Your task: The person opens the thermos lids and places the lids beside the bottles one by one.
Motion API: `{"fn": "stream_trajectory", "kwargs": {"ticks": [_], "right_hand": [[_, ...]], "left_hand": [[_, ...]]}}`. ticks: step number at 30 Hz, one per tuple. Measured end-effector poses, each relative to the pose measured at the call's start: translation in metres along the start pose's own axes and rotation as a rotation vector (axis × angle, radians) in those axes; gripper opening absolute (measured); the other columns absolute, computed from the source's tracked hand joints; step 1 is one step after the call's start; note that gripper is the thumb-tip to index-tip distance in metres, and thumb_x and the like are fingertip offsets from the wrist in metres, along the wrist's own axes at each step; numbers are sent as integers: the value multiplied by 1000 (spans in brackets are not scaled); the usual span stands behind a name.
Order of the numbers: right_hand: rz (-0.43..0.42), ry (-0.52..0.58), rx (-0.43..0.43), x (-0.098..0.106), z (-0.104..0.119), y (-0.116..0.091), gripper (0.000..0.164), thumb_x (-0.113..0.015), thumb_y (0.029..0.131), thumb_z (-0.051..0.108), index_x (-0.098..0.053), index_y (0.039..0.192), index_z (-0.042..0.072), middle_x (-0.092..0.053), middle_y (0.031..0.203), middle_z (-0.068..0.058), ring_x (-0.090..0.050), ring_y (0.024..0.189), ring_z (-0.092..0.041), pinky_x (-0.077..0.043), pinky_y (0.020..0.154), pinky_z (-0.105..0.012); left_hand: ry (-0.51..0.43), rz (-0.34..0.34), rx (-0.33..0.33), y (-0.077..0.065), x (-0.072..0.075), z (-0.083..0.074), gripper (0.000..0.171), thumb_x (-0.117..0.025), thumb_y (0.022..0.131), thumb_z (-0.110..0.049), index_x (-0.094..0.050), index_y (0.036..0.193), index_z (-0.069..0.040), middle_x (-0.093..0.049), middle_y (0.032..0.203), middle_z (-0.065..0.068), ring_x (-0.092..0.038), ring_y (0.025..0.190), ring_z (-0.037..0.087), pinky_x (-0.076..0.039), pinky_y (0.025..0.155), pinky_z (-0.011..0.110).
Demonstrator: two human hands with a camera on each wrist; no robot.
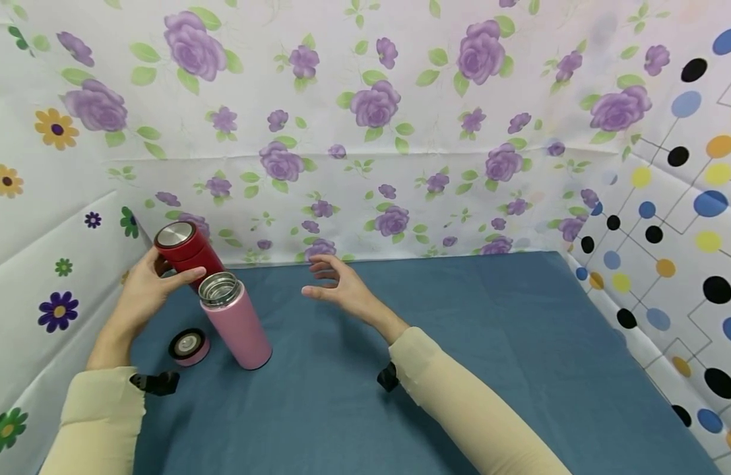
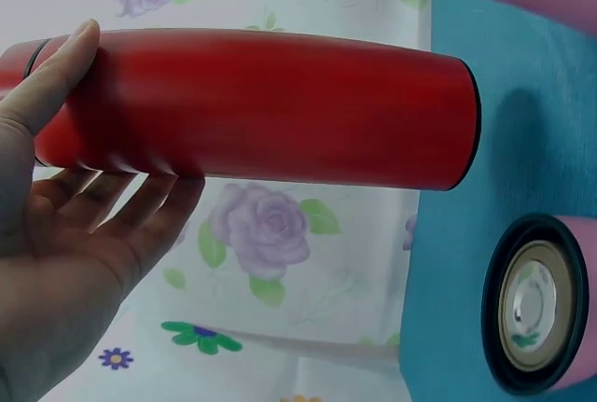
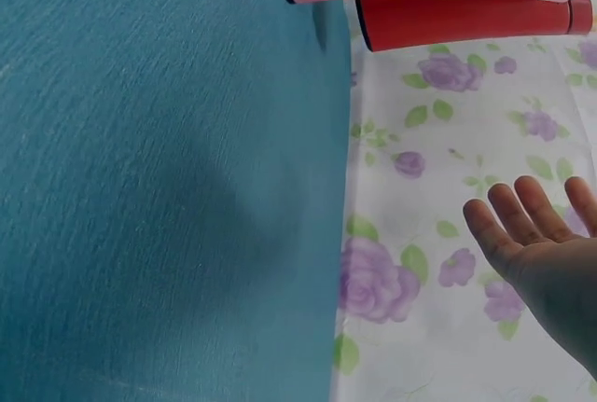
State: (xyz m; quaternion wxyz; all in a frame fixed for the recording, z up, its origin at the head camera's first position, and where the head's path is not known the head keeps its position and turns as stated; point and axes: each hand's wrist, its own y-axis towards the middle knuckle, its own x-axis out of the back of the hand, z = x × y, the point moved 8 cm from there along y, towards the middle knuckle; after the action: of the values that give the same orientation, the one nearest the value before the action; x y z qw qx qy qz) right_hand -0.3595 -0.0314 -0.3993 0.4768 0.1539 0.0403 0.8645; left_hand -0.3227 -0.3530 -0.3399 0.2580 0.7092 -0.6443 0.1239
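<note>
On the left, my left hand [image 1: 141, 290] grips a red thermos [image 1: 190, 254] near its top, thumb on one side and fingers on the other. Its steel-topped red lid is on; in the left wrist view the red body [image 2: 280, 108] shows down to its dark base. In front of it a pink thermos [image 1: 241, 330] stands upright with its steel mouth uncovered, partly covering the red one in the head view. Beside the pink thermos, a pink lid [image 1: 189, 348] lies with its inside facing up. My right hand [image 1: 344, 287] hovers over the table, fingers loosely bent around nothing.
A blue cloth [image 1: 460, 356] covers the table. Behind it rises a white sheet [image 1: 336, 204] with purple roses. Patterned sheets also stand along both sides, the left one [image 1: 39, 264] close to my left arm.
</note>
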Motion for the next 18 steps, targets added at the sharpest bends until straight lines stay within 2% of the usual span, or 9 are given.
{"fn": "stream_trajectory", "kwargs": {"ticks": [5,10,13,18], "right_hand": [[23,5,17,-5,6,-3,67,-74,100,20,-41,158,17,-48,152,-16,-49,140,-29,-44,113,-42],[40,18,27,-8,10,-7,66,-73,100,22,-41,158,18,-47,152,-17,-48,141,-29,-44,112,-37],[46,28,39,-8,14,-9,66,-74,100,23,-41,157,18,-47,152,-16,-47,142,-32,-45,112,-35],[59,44,53,-7,16,-11,66,-74,100,25,-41,158,20,-47,153,-16,-47,142,-31,-44,112,-34]], "left_hand": [[-13,-24,-1,-12,9,-2,65,-74,100,-25,-41,155,-24,-52,128,-18,-47,119,7,-45,83,9],[-15,-45,-6,-24,17,-5,68,-73,100,-24,-39,158,-27,-51,131,-16,-46,119,6,-45,82,10],[18,-62,9,-33,26,-4,71,-72,101,-25,-35,162,-27,-50,135,-11,-44,119,4,-45,85,13],[85,-69,50,-45,42,4,71,-70,102,-30,-34,163,-28,-50,136,-8,-44,117,2,-44,83,13]]}}
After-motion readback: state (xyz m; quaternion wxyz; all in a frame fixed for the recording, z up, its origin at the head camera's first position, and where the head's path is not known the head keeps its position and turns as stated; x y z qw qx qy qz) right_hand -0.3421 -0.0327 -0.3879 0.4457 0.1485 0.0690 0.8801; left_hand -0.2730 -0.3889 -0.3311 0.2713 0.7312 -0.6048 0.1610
